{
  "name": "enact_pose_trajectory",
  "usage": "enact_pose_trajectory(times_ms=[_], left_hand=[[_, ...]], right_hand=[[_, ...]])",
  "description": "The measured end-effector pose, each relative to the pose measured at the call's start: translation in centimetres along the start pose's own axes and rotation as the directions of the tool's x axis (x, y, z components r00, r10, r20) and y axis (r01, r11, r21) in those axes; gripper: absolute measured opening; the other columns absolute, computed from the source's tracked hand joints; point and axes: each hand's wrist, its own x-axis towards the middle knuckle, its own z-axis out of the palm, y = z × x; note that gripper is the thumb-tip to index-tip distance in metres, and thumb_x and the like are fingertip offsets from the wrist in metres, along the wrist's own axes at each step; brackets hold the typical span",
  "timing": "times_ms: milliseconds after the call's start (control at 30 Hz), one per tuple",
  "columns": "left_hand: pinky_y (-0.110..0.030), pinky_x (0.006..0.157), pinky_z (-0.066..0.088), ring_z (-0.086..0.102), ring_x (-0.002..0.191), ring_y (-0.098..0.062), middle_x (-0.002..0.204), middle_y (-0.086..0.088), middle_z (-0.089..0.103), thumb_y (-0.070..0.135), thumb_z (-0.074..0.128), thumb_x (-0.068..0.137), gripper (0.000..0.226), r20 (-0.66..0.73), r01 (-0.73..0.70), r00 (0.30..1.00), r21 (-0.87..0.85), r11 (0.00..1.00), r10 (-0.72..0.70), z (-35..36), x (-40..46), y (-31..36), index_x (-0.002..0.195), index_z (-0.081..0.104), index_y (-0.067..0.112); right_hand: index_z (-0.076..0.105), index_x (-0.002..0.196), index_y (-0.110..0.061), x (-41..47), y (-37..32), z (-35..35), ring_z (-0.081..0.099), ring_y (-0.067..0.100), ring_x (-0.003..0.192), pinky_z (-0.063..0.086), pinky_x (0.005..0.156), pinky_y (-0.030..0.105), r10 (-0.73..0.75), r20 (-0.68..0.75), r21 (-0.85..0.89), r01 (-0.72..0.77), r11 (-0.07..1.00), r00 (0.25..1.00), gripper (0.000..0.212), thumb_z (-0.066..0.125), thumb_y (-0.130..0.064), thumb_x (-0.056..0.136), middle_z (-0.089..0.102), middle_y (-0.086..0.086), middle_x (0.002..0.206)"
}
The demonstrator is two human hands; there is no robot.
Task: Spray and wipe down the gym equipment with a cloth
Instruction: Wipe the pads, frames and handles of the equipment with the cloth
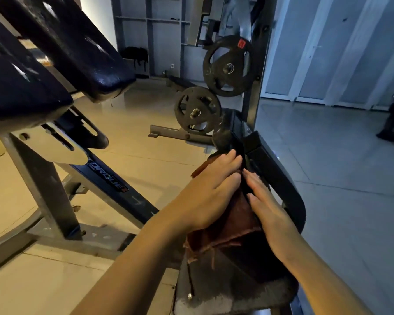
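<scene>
A reddish-brown cloth (pixel 234 223) is pressed flat-handed, ungripped, by left hand (pixel 205 196) and right hand (pixel 268 210) against a black pad (pixel 280 178) (no spray bottle visible), wiping judged midway, the far-left pads (pixel 62 48) apparently outstanding.

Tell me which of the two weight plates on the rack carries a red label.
The upper, larger plate: a red label sits at its top right edge. The lower, smaller plate, down and to the left, shows none.
</scene>
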Motion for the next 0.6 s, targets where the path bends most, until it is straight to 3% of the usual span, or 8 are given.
enact_pose_trajectory(times_ms=[100, 200, 267, 333, 433, 600], left_hand=[[-0.02, 0.117, 0.001, 0.002, 0.148, -0.004, 0.162, 0.006, 0.007, 0.024, 0.029, 0.106, 0.048, 0.071, 0.005, 0.997, 0.041, 0.999, -0.008, -0.8, 3.7, -0.9, 0.153, 0.02, 0.017], [-0.018, 0.113, 0.005, 0.004, 0.149, -0.012, 0.163, -0.001, 0.008, 0.018, 0.029, 0.106, 0.049, 0.062, 0.003, 0.998, 0.051, 0.999, -0.006, -1.2, 6.0, -1.3, 0.154, 0.021, 0.012], [-0.017, 0.107, 0.014, 0.015, 0.146, -0.015, 0.16, -0.008, 0.02, 0.015, 0.03, 0.105, 0.045, 0.056, 0.016, 0.998, 0.051, 0.999, -0.019, -1.3, 6.7, -1.1, 0.149, 0.029, 0.003], [-0.021, 0.101, 0.02, 0.024, 0.141, -0.017, 0.154, -0.015, 0.028, 0.014, 0.034, 0.103, 0.043, 0.041, 0.048, 0.998, 0.041, 0.998, -0.05, -1.2, 6.6, -0.6, 0.143, 0.035, -0.002], [-0.024, 0.105, 0.02, 0.023, 0.141, -0.014, 0.156, -0.008, 0.026, 0.02, 0.043, 0.1, 0.05, 0.018, 0.052, 0.998, 0.008, 0.999, -0.052, -1.3, 5.1, -0.6, 0.145, 0.032, 0.005], [-0.026, 0.121, 0.005, 0.004, 0.147, 0.0, 0.162, 0.011, 0.007, 0.028, 0.032, 0.104, 0.054, -0.005, -0.043, 0.999, -0.086, 0.995, 0.042, -0.5, -0.5, -1.2, 0.155, 0.013, 0.024]], right_hand=[[0.027, 0.126, -0.063, -0.1, -0.4, 0.2, 0.012, -0.034, 0.123, 0.008, 0.121, 0.025, 0.042, -0.033, 0.028, -0.041, 0.999, 0.999, 0.035, 0.03, -0.054, 0.092, 0.022, -0.052, 0.13], [0.031, 0.142, -0.056, 0.3, -0.5, 0.4, 0.023, -0.007, 0.14, 0.017, 0.122, 0.042, 0.085, -0.041, 0.066, -0.082, 0.994, 0.996, 0.049, 0.037, -0.062, 0.094, 0.033, -0.031, 0.148], [0.03, 0.135, -0.067, 0.6, -0.6, 0.6, 0.023, 0.002, 0.144, 0.018, 0.12, 0.047, 0.12, -0.04, 0.071, -0.117, 0.991, 0.992, 0.049, 0.039, -0.064, 0.086, 0.033, -0.025, 0.151], [0.033, 0.124, -0.075, 0.7, -1.3, 0.7, 0.019, 0.0, 0.144, 0.015, 0.122, 0.044, 0.166, -0.071, 0.085, -0.16, 0.983, 0.984, 0.035, 0.038, -0.06, 0.093, 0.026, -0.027, 0.154], [0.031, 0.143, -0.051, 0.4, -2.2, 0.8, 0.016, -0.004, 0.139, 0.011, 0.119, 0.029, 0.22, -0.143, 0.079, -0.211, 0.974, 0.965, 0.04, 0.034, -0.041, 0.104, 0.02, -0.027, 0.153], [0.037, 0.143, -0.045, 0.0, -2.9, 1.5, 0.027, 0.01, 0.143, 0.022, 0.12, 0.041, 0.289, -0.222, 0.192, -0.249, 0.949, 0.931, 0.042, 0.041, -0.038, 0.101, 0.029, -0.016, 0.155]])
